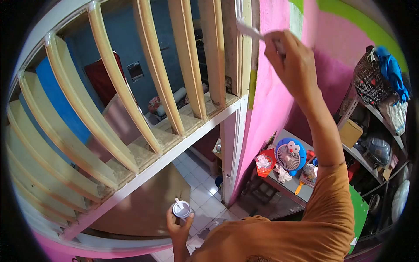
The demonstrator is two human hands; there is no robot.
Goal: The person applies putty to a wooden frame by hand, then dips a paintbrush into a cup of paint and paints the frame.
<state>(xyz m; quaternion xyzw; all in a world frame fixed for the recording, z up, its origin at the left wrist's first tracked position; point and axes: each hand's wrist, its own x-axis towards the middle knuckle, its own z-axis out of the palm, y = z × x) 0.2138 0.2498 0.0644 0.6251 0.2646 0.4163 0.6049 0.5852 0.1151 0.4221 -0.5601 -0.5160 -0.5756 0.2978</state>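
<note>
My right hand (293, 61) is raised high, its fingers closed round a slim pale paintbrush (251, 31). The brush is slightly blurred, and its tip lies at the white door frame (242, 52) beside the pink wall; whether it touches cannot be made out. Lower down, my left hand (178, 228) is wrapped round a small white tub (181, 212). A short white stick (179, 203) leans inside the tub. What the tub contains is hard to tell from this height.
Cream slats (150, 65) stand above a white ledge (183, 144) on the left. A blue fan (290, 155), a red basket (264, 163) and an orange-handled item (299, 187) crowd a table below right. Shelves (362, 157) hold bags and boxes. The floor (205, 194) is tiled.
</note>
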